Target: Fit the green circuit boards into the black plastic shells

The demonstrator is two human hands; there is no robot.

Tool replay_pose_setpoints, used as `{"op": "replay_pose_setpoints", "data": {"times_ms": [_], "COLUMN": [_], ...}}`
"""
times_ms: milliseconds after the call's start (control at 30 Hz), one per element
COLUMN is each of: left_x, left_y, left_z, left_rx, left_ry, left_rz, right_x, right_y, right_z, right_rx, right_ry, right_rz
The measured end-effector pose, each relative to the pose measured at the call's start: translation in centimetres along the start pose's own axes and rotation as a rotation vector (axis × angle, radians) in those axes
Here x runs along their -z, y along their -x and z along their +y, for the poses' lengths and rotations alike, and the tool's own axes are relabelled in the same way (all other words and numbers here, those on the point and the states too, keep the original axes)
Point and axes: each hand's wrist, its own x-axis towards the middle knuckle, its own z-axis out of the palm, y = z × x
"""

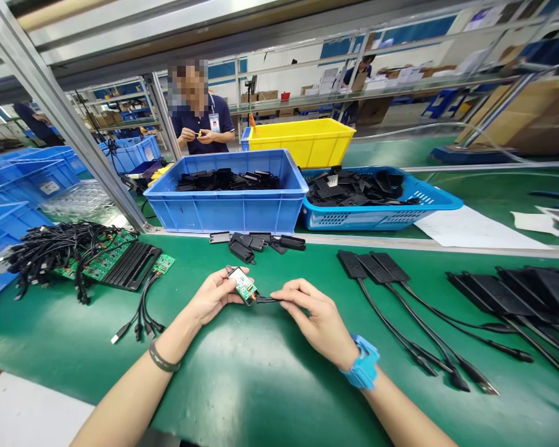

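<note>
My left hand (215,295) is closed around a small green circuit board (243,285) seated in a black shell half, held just above the green mat (242,379). My right hand (313,313) pinches the black cable (266,299) where it leaves the board. A few loose black shell halves (256,243) lie just beyond my hands. To the left, a black tray (133,264) carries green boards with cables, beside a tangled heap of black cables (51,248).
A blue crate (228,208) and a blue basket (377,214) hold black plastic parts; a yellow bin (302,139) stands behind. Finished black units with cables (400,298) lie at right. A co-worker (200,121) stands across the bench. An aluminium post (69,133) slants at left.
</note>
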Motion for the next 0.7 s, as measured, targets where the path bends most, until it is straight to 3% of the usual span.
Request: {"op": "replay_pose_setpoints", "data": {"times_ms": [233,433,700], "left_x": [-0.5,-1.2,-1.8], "left_y": [0.2,-0.2,-0.4], "left_z": [-0.3,-1.4,-2.3], "left_rx": [0.006,-0.014,-0.085], "left_ry": [-0.005,-0.05,-0.146], "left_rz": [-0.012,0.185,0.313], "right_x": [-0.5,-1.2,-1.5], "right_y": [0.4,1.0,1.5], "right_z": [0.3,0.5,-0.1], "right_rx": [-0.005,0.013,-0.105], "right_ry": [0.052,0.139,0.173], "right_rz": [-0.028,-0.082,-0.179]}}
